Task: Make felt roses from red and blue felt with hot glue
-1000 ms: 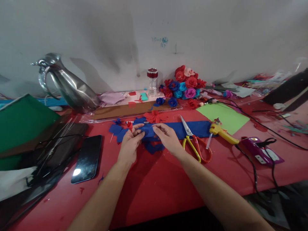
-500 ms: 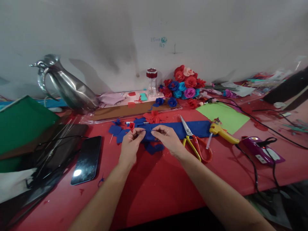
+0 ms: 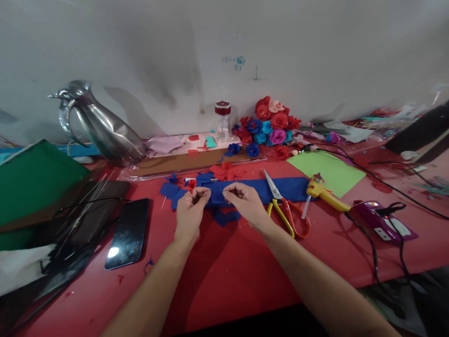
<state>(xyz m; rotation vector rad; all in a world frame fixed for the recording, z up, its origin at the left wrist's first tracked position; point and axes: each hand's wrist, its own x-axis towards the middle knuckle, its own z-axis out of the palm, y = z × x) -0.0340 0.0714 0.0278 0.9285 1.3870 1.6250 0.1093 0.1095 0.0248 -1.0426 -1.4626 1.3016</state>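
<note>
My left hand (image 3: 192,209) is pinched on the left edge of a small blue paper piece (image 3: 217,194), and my right hand (image 3: 247,202) pinches its right edge. The piece hangs in front of a long blue paper strip (image 3: 293,188), which makes its outline hard to tell. A small red paper flower (image 3: 191,184) shows just above my left fingers. Below the hands lies a blue scrap (image 3: 225,217). Scissors (image 3: 280,199) with yellow and red handles rest partly on the strip, right of my right hand.
A phone (image 3: 128,234) lies at left, near a metal jug (image 3: 105,124). Paper roses (image 3: 270,121) and a lidded glass jar (image 3: 223,122) stand by the wall. A yellow glue gun (image 3: 326,194), green paper (image 3: 328,171) and a purple power strip (image 3: 380,222) are at right.
The whole view has shifted slightly. Both hands stay in nearly the same place, with fingertips still pinched and the blue piece between them looking a little flatter.
</note>
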